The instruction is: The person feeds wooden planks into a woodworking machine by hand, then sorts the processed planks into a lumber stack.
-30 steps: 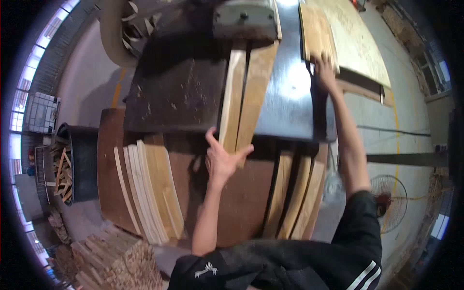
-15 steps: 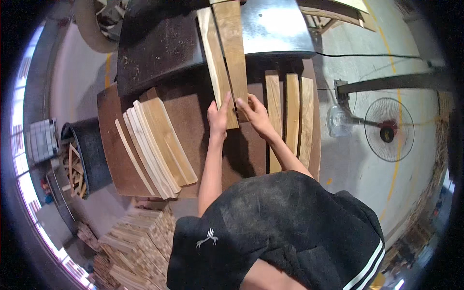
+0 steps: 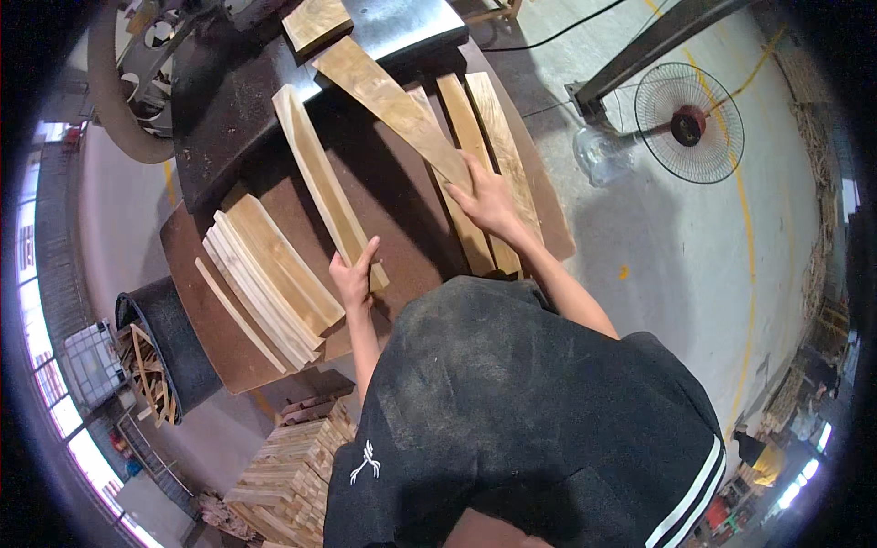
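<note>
My left hand (image 3: pixel 353 277) grips the near end of a narrow wooden strip (image 3: pixel 320 173), whose far end reaches the edge of the dark machine table. A wider wooden board (image 3: pixel 393 105) slants from the machine's shiny metal plate toward me, with my right hand (image 3: pixel 488 198) closed on its near end. The two pieces are apart, with a gap of brown tabletop between them. A short-looking wood block (image 3: pixel 316 25) lies on the machine beyond the board's far end. Under and beside my right hand, several boards (image 3: pixel 498 137) lie side by side on the brown table.
The brown table (image 3: pixel 265 352) carries a row of thin strips and boards (image 3: pixel 274 265) at its left. A black bin (image 3: pixel 174 352) of wood scraps stands at left, and stacked lumber (image 3: pixel 292 466) below. At right are a fan (image 3: pixel 690 123) and a cable (image 3: pixel 566 35).
The two pieces, side by side before, are now parted: the strip went left with my left hand, the board right with my right hand. The whole view has also turned.
</note>
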`<state>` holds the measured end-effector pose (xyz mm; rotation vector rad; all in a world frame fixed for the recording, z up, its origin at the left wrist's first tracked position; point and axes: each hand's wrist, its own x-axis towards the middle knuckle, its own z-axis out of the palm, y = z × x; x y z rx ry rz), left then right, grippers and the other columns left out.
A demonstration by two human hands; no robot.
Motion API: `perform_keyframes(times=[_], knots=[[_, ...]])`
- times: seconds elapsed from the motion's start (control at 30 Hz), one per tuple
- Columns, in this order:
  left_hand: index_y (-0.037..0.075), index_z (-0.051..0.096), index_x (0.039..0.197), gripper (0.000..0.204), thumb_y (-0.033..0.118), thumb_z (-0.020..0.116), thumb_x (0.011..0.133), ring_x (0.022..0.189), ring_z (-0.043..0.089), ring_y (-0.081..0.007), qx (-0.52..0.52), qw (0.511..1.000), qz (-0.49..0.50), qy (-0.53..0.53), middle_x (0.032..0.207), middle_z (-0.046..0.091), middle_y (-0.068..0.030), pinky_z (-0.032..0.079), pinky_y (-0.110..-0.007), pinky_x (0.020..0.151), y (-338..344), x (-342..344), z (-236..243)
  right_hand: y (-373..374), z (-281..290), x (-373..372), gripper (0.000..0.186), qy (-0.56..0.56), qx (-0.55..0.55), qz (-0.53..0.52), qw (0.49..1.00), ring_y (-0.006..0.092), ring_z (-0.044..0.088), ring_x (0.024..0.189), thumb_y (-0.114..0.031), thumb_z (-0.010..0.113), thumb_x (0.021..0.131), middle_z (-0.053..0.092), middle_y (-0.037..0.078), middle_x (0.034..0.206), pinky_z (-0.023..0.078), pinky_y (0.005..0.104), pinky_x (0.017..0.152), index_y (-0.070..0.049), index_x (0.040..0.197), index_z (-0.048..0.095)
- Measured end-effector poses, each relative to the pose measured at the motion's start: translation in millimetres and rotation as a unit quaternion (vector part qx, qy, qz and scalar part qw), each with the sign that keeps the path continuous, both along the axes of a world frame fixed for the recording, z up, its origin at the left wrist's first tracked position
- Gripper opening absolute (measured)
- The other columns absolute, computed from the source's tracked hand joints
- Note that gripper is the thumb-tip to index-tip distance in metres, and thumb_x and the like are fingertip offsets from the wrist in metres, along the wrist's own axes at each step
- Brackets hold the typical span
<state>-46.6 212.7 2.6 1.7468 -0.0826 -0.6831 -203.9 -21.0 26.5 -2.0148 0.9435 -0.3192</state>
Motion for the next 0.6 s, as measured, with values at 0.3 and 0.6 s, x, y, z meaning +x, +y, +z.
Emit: perform_keyframes(times=[0.3,0.6], knots=[[-0.013,0.04,0.138,0.068,0.043,0.052,0.101,0.054,0.049,-0.0134,-0.569,0.673,0.006,0.473,0.072,0.045,-0.0048,0.043,-0.026,0.049,68.9,-37.2,-27.5,71.3,-53.4,-133.0,0.065,0.029,0.004,-0.125,0.992,0.0418,0.061,0.121,-0.023,0.072,0.092,0.062,0.028,0.13,0.048,0.0455,0.103,-0.001,0.147,0.044],[-0.005,0.014,0.154,0.088,0.042,0.061,0.097,0.081,0.055,-0.0209,-0.733,0.543,0.079,0.402,0.114,0.052,-0.0175,0.05,-0.032,0.06,82.7,-22.8,-36.1,53.4,-34.3,-66.0,0.056,0.09,-0.207,-0.038,0.974,0.043,0.051,0.125,-0.017,0.066,0.095,0.051,0.024,0.137,0.043,0.0511,0.106,-0.003,0.146,0.046]])
